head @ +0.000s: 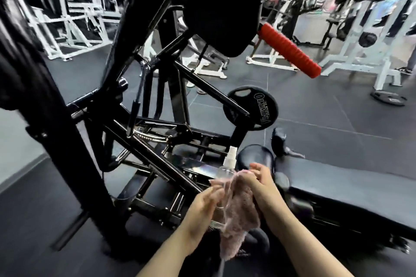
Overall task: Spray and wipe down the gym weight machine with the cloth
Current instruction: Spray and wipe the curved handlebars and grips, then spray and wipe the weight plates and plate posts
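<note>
From my feed, most of the clear spray bottle (225,177) is hidden behind the pink cloth (238,216) and my two hands; only its white nozzle and shoulder show. I cannot tell whether the left hand (202,207) has a firm grip on the bottle, since its fingers are blurred. The right hand (256,181) covers the cloth's top edge. The black machine frame (67,164) is cut off at the top and left edges. Background white racks (74,22) are too blurred to read.
</note>
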`<state>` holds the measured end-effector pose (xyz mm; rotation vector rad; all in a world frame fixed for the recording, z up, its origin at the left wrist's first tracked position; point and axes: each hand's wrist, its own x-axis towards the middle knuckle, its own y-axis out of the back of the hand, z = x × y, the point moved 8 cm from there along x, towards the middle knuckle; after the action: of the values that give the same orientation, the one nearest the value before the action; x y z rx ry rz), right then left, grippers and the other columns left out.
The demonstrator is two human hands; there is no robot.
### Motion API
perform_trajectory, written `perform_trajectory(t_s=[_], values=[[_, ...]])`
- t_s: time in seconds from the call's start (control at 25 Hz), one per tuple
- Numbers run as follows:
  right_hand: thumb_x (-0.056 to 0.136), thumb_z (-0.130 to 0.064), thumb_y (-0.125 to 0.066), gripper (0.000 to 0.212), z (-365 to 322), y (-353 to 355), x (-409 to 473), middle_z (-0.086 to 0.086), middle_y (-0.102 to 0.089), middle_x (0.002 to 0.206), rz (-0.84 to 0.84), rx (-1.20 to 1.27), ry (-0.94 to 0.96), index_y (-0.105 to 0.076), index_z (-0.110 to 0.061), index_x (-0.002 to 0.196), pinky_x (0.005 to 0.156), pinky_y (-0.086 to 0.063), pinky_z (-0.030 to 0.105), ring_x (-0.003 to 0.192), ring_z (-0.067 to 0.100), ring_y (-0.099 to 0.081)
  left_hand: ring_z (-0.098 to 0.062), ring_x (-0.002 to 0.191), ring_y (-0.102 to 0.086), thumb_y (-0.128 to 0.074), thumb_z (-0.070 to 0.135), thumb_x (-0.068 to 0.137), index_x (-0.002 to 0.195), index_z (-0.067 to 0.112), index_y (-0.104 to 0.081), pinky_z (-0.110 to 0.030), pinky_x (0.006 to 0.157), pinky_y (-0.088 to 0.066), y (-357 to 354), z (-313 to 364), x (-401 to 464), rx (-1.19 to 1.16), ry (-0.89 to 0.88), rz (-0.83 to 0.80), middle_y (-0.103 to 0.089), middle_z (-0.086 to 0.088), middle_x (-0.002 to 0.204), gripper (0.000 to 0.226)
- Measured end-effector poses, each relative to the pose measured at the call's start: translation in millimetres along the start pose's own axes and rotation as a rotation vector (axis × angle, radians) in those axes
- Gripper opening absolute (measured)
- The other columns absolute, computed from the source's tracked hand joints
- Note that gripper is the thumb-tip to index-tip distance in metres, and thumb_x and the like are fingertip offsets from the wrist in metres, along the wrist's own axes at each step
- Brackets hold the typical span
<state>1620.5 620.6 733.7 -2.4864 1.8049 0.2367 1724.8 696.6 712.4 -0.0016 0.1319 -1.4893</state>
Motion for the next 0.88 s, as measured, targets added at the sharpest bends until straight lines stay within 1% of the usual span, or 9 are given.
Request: perform_trajectory(t_s=[0.08,0.2,0.28,0.4,0.48,0.56,0.68,0.76,0.88], values=[[0.082,-0.036,-0.064,0.021,-13,8,-4,-0.001,-0.060,0.107,0.125,-0.048,0.175,-0.058,-0.024,0.099,0.075,-0.042,0.014,0.096,0.009,-0.056,-0.011,0.090,-0.068,-0.064,0.075,0.055,0.102,0.018,-0.067,-0.028,0.075,-0.054,4,-3,0,0.009,-0.017,-0.004,-0.072,0.002,0.096,0.075],[0.078,-0.051,-0.065,0.027,-14,-11,-12,-0.008,-0.064,0.078,0.032,-0.245,0.208,-0.062,-0.024,0.072,0.069,-0.045,0.023,0.074,0.005,-0.060,-0.019,0.098,-0.067,-0.066,0.077,0.056,0.107,0.014,-0.066,-0.032,0.081,-0.054,4,-8,0,0.044,-0.060,-0.061,-0.071,-0.006,0.103,0.082],[0.079,-0.052,-0.068,0.038,-5,-21,-20,-0.003,-0.064,0.067,0.007,-0.161,0.154,-0.061,-0.015,0.072,0.062,-0.051,0.032,0.067,0.012,-0.066,-0.016,0.101,-0.066,-0.062,0.080,0.058,0.110,0.018,-0.066,-0.034,0.086,-0.053,4,-14,-1,0.107,-0.034,-0.117,-0.070,-0.003,0.107,0.081],[0.067,-0.068,-0.066,0.064,9,-29,-49,-0.001,-0.065,0.069,0.154,0.025,0.159,-0.059,-0.006,0.085,0.064,-0.054,0.034,0.069,0.017,-0.068,-0.006,0.091,-0.065,-0.057,0.080,0.059,0.095,0.023,-0.069,-0.018,0.074,-0.049,19,-35,-11,0.194,0.028,-0.270,-0.070,0.005,0.094,0.069],[0.060,-0.072,-0.069,0.073,24,-25,-70,-0.002,-0.068,0.077,0.305,0.188,0.140,-0.058,-0.009,0.095,0.065,-0.052,0.031,0.071,0.012,-0.066,-0.004,0.087,-0.065,-0.054,0.061,0.079,0.090,0.019,-0.069,-0.016,0.073,-0.048,38,-59,-21,0.174,0.109,-0.324,-0.070,0.003,0.090,0.046],[0.062,-0.062,-0.073,0.056,41,-11,-93,0.000,-0.069,0.073,0.439,0.365,0.130,-0.054,-0.015,0.087,0.057,-0.053,0.029,0.064,0.013,-0.065,0.000,0.089,-0.062,-0.047,0.029,0.097,0.094,0.017,-0.066,-0.012,0.076,-0.045,66,-86,-32,0.118,0.230,-0.225,-0.067,0.002,0.102,0.023],[0.092,-0.029,-0.057,0.016,80,11,-110,0.003,-0.057,0.070,0.565,0.372,-0.026,-0.049,-0.017,0.085,0.055,-0.047,0.029,0.061,0.016,-0.057,-0.010,0.099,-0.055,-0.048,0.027,0.096,0.106,0.015,-0.063,-0.021,0.085,-0.042,129,-116,-34,0.574,0.208,0.083,-0.057,0.002,0.114,0.022],[0.092,-0.033,-0.056,0.019,121,21,-113,0.004,-0.053,0.069,0.575,0.300,-0.198,-0.050,-0.016,0.086,0.059,-0.044,0.028,0.061,0.018,-0.054,-0.026,0.113,-0.050,-0.050,0.031,0.091,0.117,0.009,-0.061,-0.037,0.098,-0.040,147,-133,-31,0.852,0.256,0.139,-0.052,-0.007,0.127,0.036],[0.097,-0.049,-0.037,0.046,174,25,-111,0.008,-0.051,0.062,0.527,0.172,-0.413,-0.054,-0.009,0.081,0.059,-0.041,0.030,0.056,0.022,-0.050,-0.035,0.122,-0.039,-0.057,0.023,0.087,0.120,0.004,-0.058,-0.042,0.104,-0.032,140,-148,-15,1.149,0.225,0.125,-0.041,-0.012,0.137,0.037]])
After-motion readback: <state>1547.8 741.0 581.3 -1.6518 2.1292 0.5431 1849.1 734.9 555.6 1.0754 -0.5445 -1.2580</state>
